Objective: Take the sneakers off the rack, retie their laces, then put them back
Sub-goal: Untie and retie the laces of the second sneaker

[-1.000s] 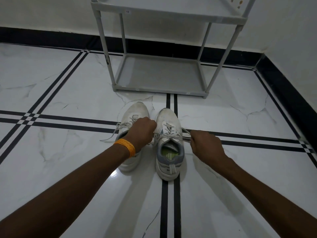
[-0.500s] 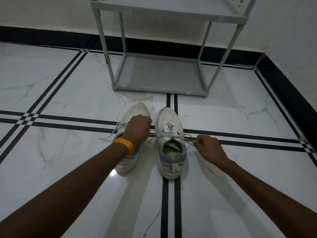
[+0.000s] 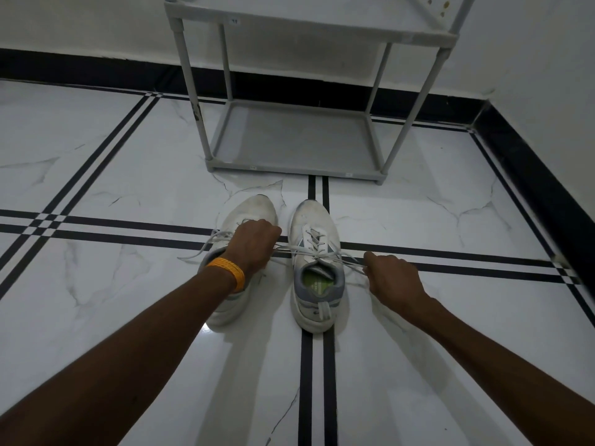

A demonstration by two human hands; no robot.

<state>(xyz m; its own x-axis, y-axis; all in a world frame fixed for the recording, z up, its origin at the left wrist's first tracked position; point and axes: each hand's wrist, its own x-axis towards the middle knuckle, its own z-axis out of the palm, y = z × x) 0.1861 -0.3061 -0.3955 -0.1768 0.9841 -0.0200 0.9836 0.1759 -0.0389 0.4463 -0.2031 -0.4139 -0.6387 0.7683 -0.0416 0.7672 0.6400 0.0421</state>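
Two white sneakers stand side by side on the floor, toes toward the rack. The right sneaker (image 3: 317,268) has a grey collar and green insole, and its laces (image 3: 309,251) are stretched sideways across it. My left hand (image 3: 254,244) is closed on one lace end, hovering over the left sneaker (image 3: 248,212) and hiding its tongue. My right hand (image 3: 391,275) pinches the other lace end to the right of the right sneaker. The left sneaker's own loose laces (image 3: 201,249) trail off to the left.
The grey shoe rack (image 3: 289,169) stands just beyond the sneakers against the wall, its bottom shelf bare. White marble floor with black stripes (image 3: 128,225) surrounds the shoes. A black skirting (image 3: 531,175) runs along the right wall.
Both hands have pulled apart, left hand up and leftward, right hand out to the right, drawing the right sneaker's laces taut.
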